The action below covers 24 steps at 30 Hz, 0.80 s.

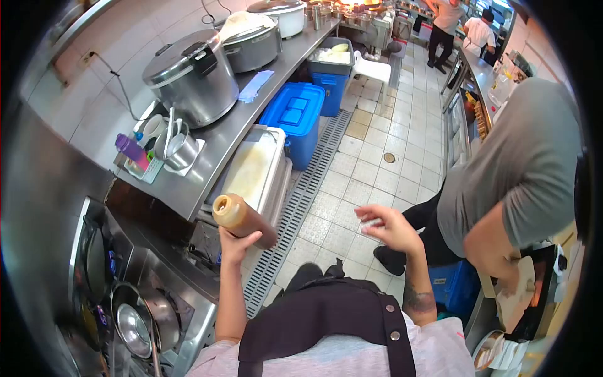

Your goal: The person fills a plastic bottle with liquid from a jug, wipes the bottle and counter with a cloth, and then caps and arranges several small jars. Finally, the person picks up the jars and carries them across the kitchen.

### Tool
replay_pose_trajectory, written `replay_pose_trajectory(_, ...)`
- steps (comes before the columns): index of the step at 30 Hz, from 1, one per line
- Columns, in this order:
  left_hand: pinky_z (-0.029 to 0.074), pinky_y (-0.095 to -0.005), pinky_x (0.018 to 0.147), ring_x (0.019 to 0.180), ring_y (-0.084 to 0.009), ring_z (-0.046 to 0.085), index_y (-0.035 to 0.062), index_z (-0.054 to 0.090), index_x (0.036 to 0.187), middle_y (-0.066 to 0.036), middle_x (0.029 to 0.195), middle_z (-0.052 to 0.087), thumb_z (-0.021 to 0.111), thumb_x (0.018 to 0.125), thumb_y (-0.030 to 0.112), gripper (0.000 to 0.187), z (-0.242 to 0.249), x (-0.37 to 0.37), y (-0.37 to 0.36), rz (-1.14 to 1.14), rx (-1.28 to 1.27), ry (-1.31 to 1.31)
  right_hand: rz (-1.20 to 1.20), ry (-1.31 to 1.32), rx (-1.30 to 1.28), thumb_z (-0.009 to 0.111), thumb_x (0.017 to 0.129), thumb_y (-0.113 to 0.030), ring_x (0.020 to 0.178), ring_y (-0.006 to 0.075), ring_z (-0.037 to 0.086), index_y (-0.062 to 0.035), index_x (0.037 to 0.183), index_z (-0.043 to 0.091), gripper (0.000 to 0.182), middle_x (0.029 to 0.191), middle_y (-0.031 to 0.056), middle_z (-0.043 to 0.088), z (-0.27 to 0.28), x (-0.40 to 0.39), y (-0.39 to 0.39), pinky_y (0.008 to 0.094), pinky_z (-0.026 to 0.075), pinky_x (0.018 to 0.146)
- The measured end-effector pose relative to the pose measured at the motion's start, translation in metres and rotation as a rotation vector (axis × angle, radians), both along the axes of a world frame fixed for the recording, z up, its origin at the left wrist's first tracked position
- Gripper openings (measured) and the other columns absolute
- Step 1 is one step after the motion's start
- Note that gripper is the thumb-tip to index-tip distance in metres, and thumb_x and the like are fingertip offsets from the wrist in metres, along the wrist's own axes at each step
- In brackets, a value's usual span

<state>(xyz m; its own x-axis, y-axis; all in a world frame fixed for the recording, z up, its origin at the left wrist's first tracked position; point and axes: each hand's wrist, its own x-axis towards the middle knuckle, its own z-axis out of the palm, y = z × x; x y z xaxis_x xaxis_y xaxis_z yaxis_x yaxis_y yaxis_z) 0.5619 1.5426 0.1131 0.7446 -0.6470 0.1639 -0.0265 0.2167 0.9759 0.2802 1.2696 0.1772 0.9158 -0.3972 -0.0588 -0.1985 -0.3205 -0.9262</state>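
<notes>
My left hand (235,244) is wrapped round a squeeze bottle (248,223) of brown sauce, tilted, its uncapped mouth facing up and to the left. Over the tiled floor, my right hand (391,230) is raised with its fingers apart and nothing in them. Beyond the bottle lies a white tray (251,164) with a pale surface, below the edge of the steel counter (217,147).
Rice cookers (191,78) and a pot of utensils (181,149) stand on the left counter. Blue bins (295,116) line the floor drain (301,188). A person in grey (515,169) stands close at right, handling cardboard. Pans (135,323) sit lower left. People stand farther back.
</notes>
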Motion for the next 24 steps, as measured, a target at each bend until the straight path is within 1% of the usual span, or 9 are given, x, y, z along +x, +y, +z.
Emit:
replay_pose_trajectory(3,0.049,-0.0378,0.095,0.106,-0.0234,0.062,0.0035,0.042,0.143,-0.011,0.112,0.063,0.084,0.058,-0.001,0.094,0.025,0.037,-0.042,0.015,-0.02,0.058,-0.089,-0.07,0.05,0.071,0.086,-0.01,0.103,0.0182,0.065,-0.0069,0.127,0.06,0.043,0.116,0.0106,0.066,0.009,0.052,-0.05,0.0335,0.055,0.084)
replay_pose_trajectory(5,0.047,-0.0383,0.099,0.109,-0.0238,0.06,0.0031,0.04,0.145,-0.011,0.115,0.061,0.085,0.059,0.0,0.097,0.021,0.069,-0.072,0.047,-0.026,0.039,-0.134,-0.136,0.108,0.071,0.086,-0.01,0.103,0.0178,0.065,-0.0077,0.128,0.06,0.043,0.116,0.0104,0.066,-0.001,0.08,-0.085,0.0335,0.055,0.084)
replay_pose_trajectory(7,0.046,-0.0387,0.101,0.111,-0.0241,0.059,0.0032,0.039,0.145,-0.011,0.117,0.06,0.085,0.059,0.0,0.098,0.014,0.106,-0.105,0.035,-0.074,0.003,-0.203,-0.096,0.094,0.071,0.086,-0.011,0.102,0.0178,0.065,-0.008,0.127,0.06,0.042,0.116,0.0106,0.066,-0.014,0.098,-0.117,0.0337,0.055,0.083)
replay_pose_trajectory(10,0.045,-0.0388,0.102,0.112,-0.0249,0.057,0.0051,0.037,0.146,-0.011,0.119,0.059,0.086,0.058,0.003,0.101,0.013,0.155,-0.158,-0.019,0.01,-0.061,-0.367,-0.046,0.046,0.072,0.086,-0.012,0.098,0.0178,0.066,-0.0076,0.128,0.06,0.044,0.115,0.0112,0.066,-0.026,0.111,-0.162,0.0338,0.055,0.082)
replay_pose_trajectory(14,0.046,-0.0382,0.1,0.111,-0.0232,0.058,0.006,0.037,0.145,-0.011,0.117,0.058,0.084,0.058,0.003,0.099,0.028,0.197,-0.259,-0.139,0.028,-0.094,-0.6,-0.057,0.037,0.072,0.086,-0.013,0.093,0.0171,0.067,-0.006,0.127,0.06,0.044,0.114,0.012,0.066,-0.034,0.105,-0.221,0.0323,0.055,0.08)
replay_pose_trajectory(17,0.048,-0.0393,0.099,0.108,-0.025,0.06,0.0044,0.039,0.143,-0.012,0.118,0.06,0.087,0.054,0.003,0.101,0.027,0.216,-0.34,-0.215,0.003,-0.044,-0.808,-0.067,0.027,0.072,0.085,-0.013,0.092,0.0169,0.067,-0.0058,0.127,0.06,0.044,0.113,0.0121,0.065,-0.052,0.095,-0.256,0.0317,0.054,0.079)
replay_pose_trajectory(19,0.049,-0.0402,0.097,0.105,-0.025,0.061,0.0044,0.039,0.142,-0.012,0.115,0.06,0.088,0.053,0.004,0.102,0.027,0.227,-0.396,-0.329,0.023,-0.076,-0.961,-0.074,0.022,0.073,0.085,-0.013,0.091,0.017,0.067,-0.0059,0.127,0.06,0.044,0.112,0.0121,0.064,-0.063,0.084,-0.277,0.0312,0.054,0.079)
replay_pose_trajectory(20,0.049,-0.0403,0.096,0.105,-0.025,0.061,0.0044,0.039,0.142,-0.012,0.114,0.06,0.088,0.053,0.005,0.102,0.026,0.231,-0.425,-0.387,0.018,-0.085,-1.005,-0.067,0.088,0.071,0.085,-0.008,0.096,0.0148,0.064,-0.0051,0.129,0.059,0.046,0.113,0.0077,0.062,-0.064,0.079,-0.287,0.0292,0.052,0.081)
replay_pose_trajectory(24,0.05,-0.0395,0.092,0.103,-0.0239,0.061,0.0037,0.04,0.141,-0.011,0.111,0.06,0.089,0.053,0.007,0.101,0.018,0.215,-0.544,-0.496,-0.016,-0.064,-1.216,-0.016,0.074,0.074,0.083,-0.013,0.092,0.0182,0.068,-0.0064,0.127,0.06,0.047,0.112,0.0123,0.064,-0.08,0.058,-0.34,0.0314,0.054,0.077)
